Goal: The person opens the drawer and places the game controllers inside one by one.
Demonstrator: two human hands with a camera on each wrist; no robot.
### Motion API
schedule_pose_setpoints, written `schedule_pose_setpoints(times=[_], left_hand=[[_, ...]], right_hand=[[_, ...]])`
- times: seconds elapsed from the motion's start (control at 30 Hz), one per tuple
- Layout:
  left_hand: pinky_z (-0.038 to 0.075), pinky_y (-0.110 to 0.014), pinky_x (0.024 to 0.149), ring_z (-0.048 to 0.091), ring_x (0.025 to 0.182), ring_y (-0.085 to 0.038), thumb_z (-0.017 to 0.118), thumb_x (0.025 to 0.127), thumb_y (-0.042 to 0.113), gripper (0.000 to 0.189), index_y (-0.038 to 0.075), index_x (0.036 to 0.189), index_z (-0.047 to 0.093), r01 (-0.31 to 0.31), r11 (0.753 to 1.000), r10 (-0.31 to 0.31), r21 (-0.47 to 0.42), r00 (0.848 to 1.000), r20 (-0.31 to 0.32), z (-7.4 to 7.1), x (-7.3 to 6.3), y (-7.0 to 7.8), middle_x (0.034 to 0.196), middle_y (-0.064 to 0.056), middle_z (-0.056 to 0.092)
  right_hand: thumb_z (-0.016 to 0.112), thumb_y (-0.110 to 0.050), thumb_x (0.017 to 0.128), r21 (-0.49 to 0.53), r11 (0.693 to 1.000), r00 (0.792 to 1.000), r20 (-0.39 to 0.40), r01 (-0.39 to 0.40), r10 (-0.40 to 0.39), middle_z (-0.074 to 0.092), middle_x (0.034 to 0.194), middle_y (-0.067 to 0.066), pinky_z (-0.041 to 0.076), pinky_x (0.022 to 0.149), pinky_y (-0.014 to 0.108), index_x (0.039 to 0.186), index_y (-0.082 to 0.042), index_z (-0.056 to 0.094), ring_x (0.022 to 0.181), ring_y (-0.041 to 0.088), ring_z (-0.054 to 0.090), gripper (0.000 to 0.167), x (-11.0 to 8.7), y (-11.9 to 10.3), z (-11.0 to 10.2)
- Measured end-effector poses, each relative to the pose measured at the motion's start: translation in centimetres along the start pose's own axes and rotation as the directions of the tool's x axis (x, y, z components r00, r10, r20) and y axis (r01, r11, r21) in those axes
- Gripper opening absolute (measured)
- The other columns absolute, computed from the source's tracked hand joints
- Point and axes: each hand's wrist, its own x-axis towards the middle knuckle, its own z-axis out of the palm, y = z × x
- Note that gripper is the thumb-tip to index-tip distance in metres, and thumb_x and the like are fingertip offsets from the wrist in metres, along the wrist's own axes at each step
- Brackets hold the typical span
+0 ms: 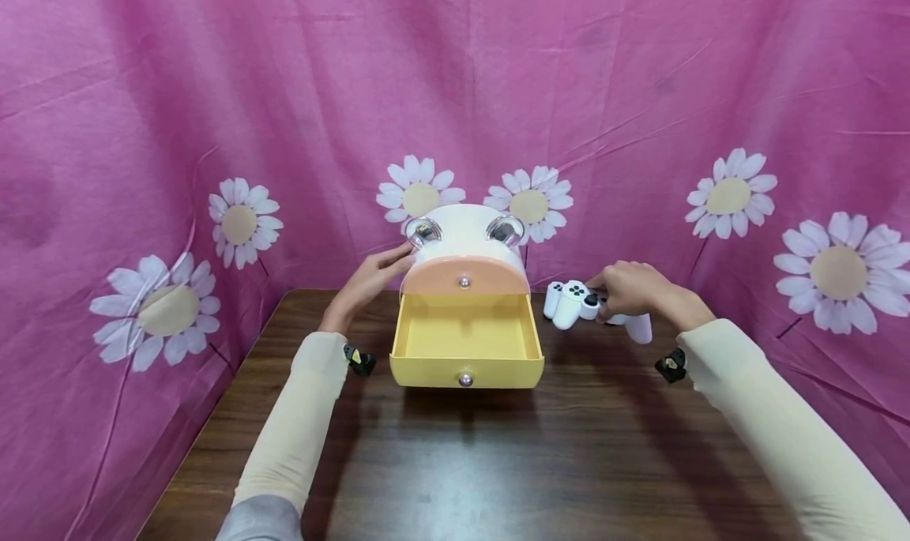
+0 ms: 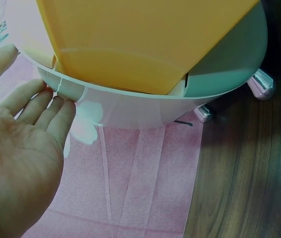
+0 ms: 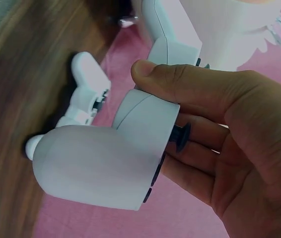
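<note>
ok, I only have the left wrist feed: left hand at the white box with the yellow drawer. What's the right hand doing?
Observer: The right hand grips a white controller.
Operator: Any other controller out there?
Observer: Yes, a second controller is on the table.
Operator: What's above the yellow drawer?
Observer: A closed peach front with a round knob.
</note>
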Motion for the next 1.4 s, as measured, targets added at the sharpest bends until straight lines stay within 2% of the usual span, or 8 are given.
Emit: schedule_pose_setpoints(times=[0.27,0.47,0.6,0.7,0.83,1.13,1.3,1.4], left_hand=[[0.023,-0.052,0.134,0.028,0.163,-0.019,0.064,0.1,0.065,0.072,0.03,0.161,0.049,0.017,1.0,-0.017,-0.004,1.0,0.003,-0.2,0.1,-0.1,0.17,0.009,0.041],[0.023,-0.051,0.135,0.028,0.163,-0.02,0.063,0.103,0.061,0.068,0.03,0.161,0.048,0.01,1.0,-0.01,0.024,1.0,-0.004,-0.4,0.3,0.0,0.169,0.006,0.043],[0.022,-0.051,0.135,0.027,0.163,-0.02,0.063,0.104,0.057,0.065,0.029,0.161,0.048,0.021,1.0,-0.021,0.003,1.0,0.006,-0.5,0.2,0.1,0.169,0.008,0.043],[0.022,-0.052,0.135,0.027,0.163,-0.02,0.063,0.104,0.058,0.066,0.03,0.161,0.047,0.021,1.0,-0.021,0.008,1.0,0.009,-0.4,0.2,0.2,0.17,0.008,0.042],[0.023,-0.052,0.135,0.028,0.163,-0.021,0.063,0.103,0.059,0.068,0.029,0.162,0.047,0.011,1.0,-0.012,0.011,1.0,0.01,-0.3,0.2,0.1,0.17,0.008,0.043],[0.023,-0.05,0.135,0.028,0.163,-0.02,0.064,0.104,0.055,0.065,0.028,0.161,0.048,0.024,1.0,-0.024,-0.012,1.0,0.005,-0.2,0.3,0.3,0.169,0.009,0.042],[0.023,-0.05,0.135,0.029,0.162,-0.021,0.064,0.103,0.058,0.067,0.028,0.161,0.048,0.018,1.0,-0.018,0.01,1.0,0.001,-0.2,0.2,0.3,0.169,0.006,0.043],[0.023,-0.051,0.135,0.029,0.162,-0.021,0.063,0.101,0.063,0.07,0.029,0.161,0.048,0.025,0.999,-0.025,0.033,1.0,-0.006,-0.2,0.1,0.2,0.169,0.004,0.043]], right_hand=[[0.096,-0.032,0.069,-0.022,1.0,1.0,-0.022,0.017,-0.018,0.078,0.093,0.003,0.053,0.064,0.048,0.12,-0.015,0.083,0.074,0.018,0.059,0.056,-0.2,-0.9,-2.8],[0.094,-0.03,0.071,-0.02,1.0,1.0,-0.004,0.019,-0.019,0.059,0.072,-0.003,0.038,0.058,0.036,0.102,-0.023,0.083,0.067,0.016,0.049,0.034,-0.5,-2.0,-4.9],[0.094,-0.033,0.072,-0.026,0.999,0.999,-0.001,0.032,-0.033,0.065,0.076,-0.003,0.038,0.058,0.034,0.11,-0.02,0.084,0.066,0.014,0.049,0.042,-0.5,-2.6,-6.1],[0.095,-0.035,0.071,-0.035,0.998,0.999,-0.005,0.052,-0.052,0.071,0.08,-0.005,0.043,0.06,0.036,0.124,-0.016,0.082,0.068,0.014,0.052,0.058,-0.7,-3.1,-6.9],[0.096,-0.033,0.07,-0.043,0.996,0.997,-0.007,0.073,-0.073,0.063,0.073,-0.007,0.042,0.059,0.036,0.124,-0.017,0.082,0.067,0.014,0.051,0.057,-0.7,-4.1,-7.9],[0.095,-0.028,0.069,-0.052,0.989,0.989,-0.04,0.139,-0.141,0.051,0.063,-0.009,0.037,0.057,0.033,0.108,-0.025,0.083,0.063,0.012,0.047,0.04,-0.4,-6.3,-8.9],[0.094,-0.025,0.068,-0.068,0.982,0.983,-0.044,0.175,-0.179,0.045,0.061,-0.01,0.033,0.055,0.031,0.087,-0.026,0.077,0.061,0.011,0.043,0.025,-0.2,-7.5,-9.4],[0.093,-0.024,0.067,-0.079,0.977,0.979,-0.042,0.197,-0.201,0.044,0.06,-0.011,0.032,0.054,0.031,0.075,-0.028,0.069,0.06,0.01,0.041,0.026,0.0,-8.1,-9.7]])
